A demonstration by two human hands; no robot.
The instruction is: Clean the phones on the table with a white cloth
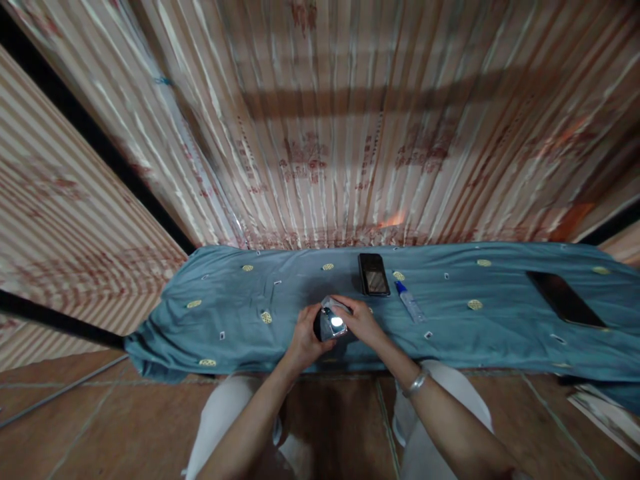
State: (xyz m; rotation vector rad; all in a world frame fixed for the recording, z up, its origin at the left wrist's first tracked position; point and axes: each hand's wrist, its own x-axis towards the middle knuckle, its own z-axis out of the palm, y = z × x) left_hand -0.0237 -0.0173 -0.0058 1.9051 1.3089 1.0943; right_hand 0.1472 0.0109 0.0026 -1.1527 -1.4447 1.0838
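Item: small shiny gadget (331, 325), silver over a dark body, with a bright glare spot on its face; what it is cannot be told. It sits at the middle of the view, over the near edge of the desk (240, 347), held between both hands. Left hand (304, 339): at 9 o'clock of the gadget, grip closed round its dark side, thumb on top. Right hand (357, 320): at 3 o'clock, fingers curled over the top and far edge, grip narrow and holding it; a metal bangle (416, 382) on the wrist. Blue cloth (450, 327): covers the desk, dotted with yellow motifs. Phone (374, 274): dark, flat, at 1 o'clock of the hands, near but apart. Pen (409, 301): blue-capped, clear, at 2 o'clock, just beside the phone. Second dark slab (565, 299): well apart at 3 o'clock. Risk, as a judgement: the gadget is smooth and held past the desk's edge above a tiled floor (65, 413); a slack pinch would drop it. Dragging the cloth could pull the phone and pen along.
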